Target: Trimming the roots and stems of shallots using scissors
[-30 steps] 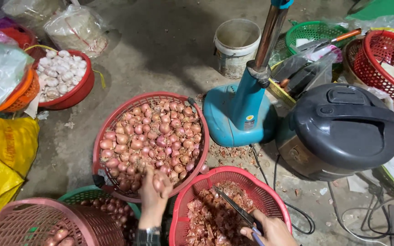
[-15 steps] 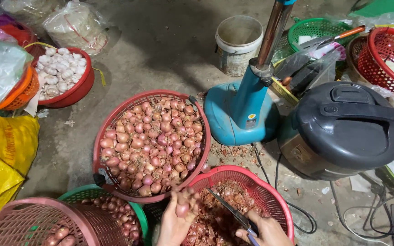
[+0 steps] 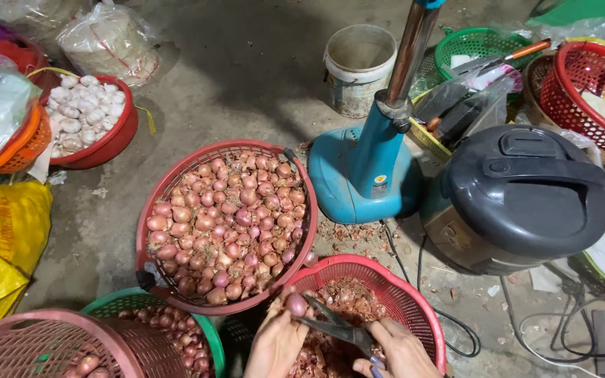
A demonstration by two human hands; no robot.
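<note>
small label sticker [image 3: 380, 185] on blue fan base [image 3: 344, 178]

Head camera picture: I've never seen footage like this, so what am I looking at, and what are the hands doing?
The camera sits on a person's head and looks down at a concrete floor. At the bottom edge are their own hands. The left hand holds one shallot; the right hand holds scissors against it, over a red basket of peelings. Beside it a bigger red basket is full of shallots. A bowl of garlic, a fan base and a rice cooker stand around.
</note>
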